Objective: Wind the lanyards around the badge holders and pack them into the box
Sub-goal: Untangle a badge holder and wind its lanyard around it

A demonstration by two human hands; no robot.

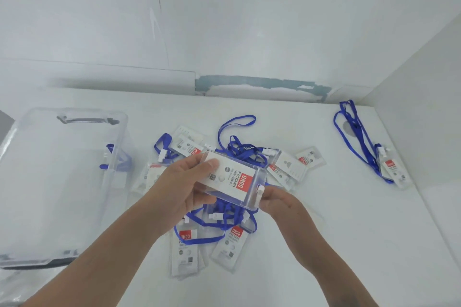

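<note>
A clear badge holder (234,180) with a red and white card inside hangs above the pile, held between both hands. My left hand (184,182) grips its left end, thumb on top. My right hand (282,203) pinches its right end at the white clip. Its blue lanyard trails down into a heap of several badge holders with tangled blue lanyards (224,222) on the white table. A clear plastic box (57,182) stands at the left, with one wound badge holder (117,164) inside it near its right wall.
One more badge holder with a long blue lanyard (361,142) lies apart at the right, close to the side wall. A white wall runs along the table's far edge (249,97). The box's handle (87,118) is at its far end.
</note>
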